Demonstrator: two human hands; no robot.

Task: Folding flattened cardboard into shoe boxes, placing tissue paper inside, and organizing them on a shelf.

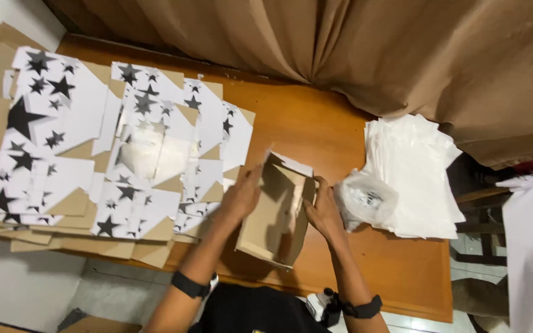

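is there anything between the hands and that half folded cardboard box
Nothing visible. The left hand presses the left wall of the cardboard box and the right hand presses its right wall, both in direct contact.

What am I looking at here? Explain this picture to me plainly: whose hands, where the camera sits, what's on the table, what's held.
There is no machine here. A person wears a camera on the head, so the one view looks down at their own arms. The left hand and right hand each press a side of a brown cardboard box, partly folded and open. It sits on a wooden table. To the left lie flat box blanks printed with black stars. To the right is a stack of white sheets, with a crumpled clear plastic bag against it. A tan curtain hangs behind.
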